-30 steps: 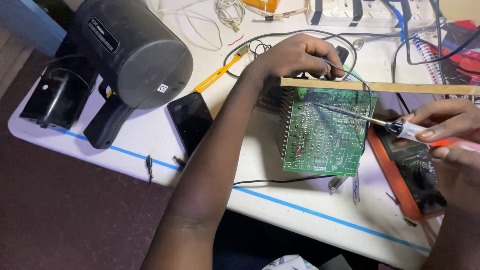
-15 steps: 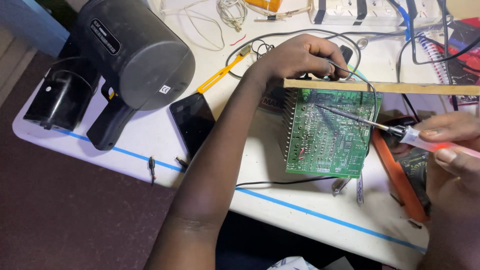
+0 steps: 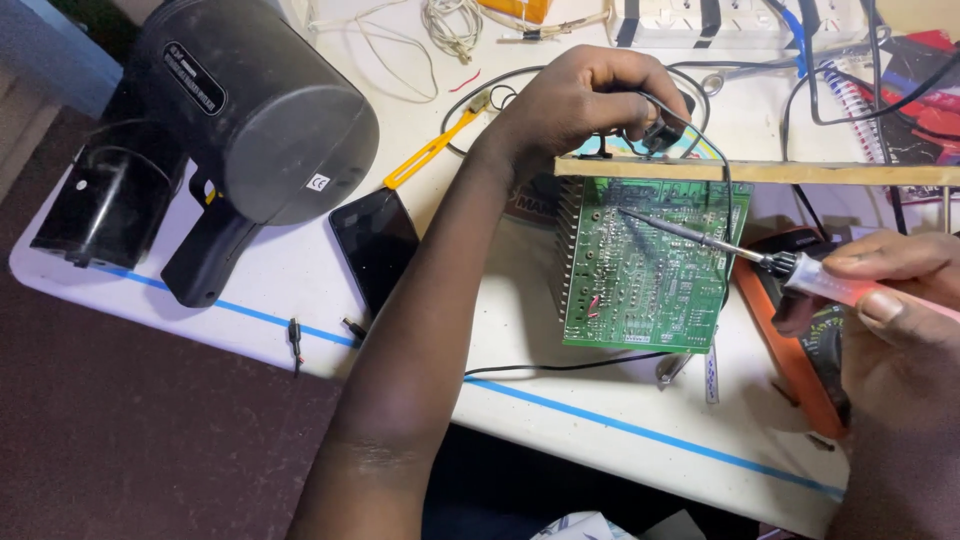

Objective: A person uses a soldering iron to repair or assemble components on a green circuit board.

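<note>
On the white table (image 3: 300, 270), the green circuit board (image 3: 645, 270) stood propped under a wooden strip (image 3: 800, 172); the left hand (image 3: 585, 95) gripped its top edge and a black wire. The right hand (image 3: 900, 300) pinched a soldering iron (image 3: 760, 258) — tip at the board's upper part — so soldering appeared under way, and the next touch would call for a steady tip.

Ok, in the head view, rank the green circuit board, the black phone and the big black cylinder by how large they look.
1. Big black cylinder, largest, though it sits nearer the camera.
2. Green circuit board, touched by the soldering iron in the right hand.
3. Black phone, partly hidden by the arm.

Both hands (image 3: 590, 100) and forearms are bare, with no sleeves or jewellery.
</note>
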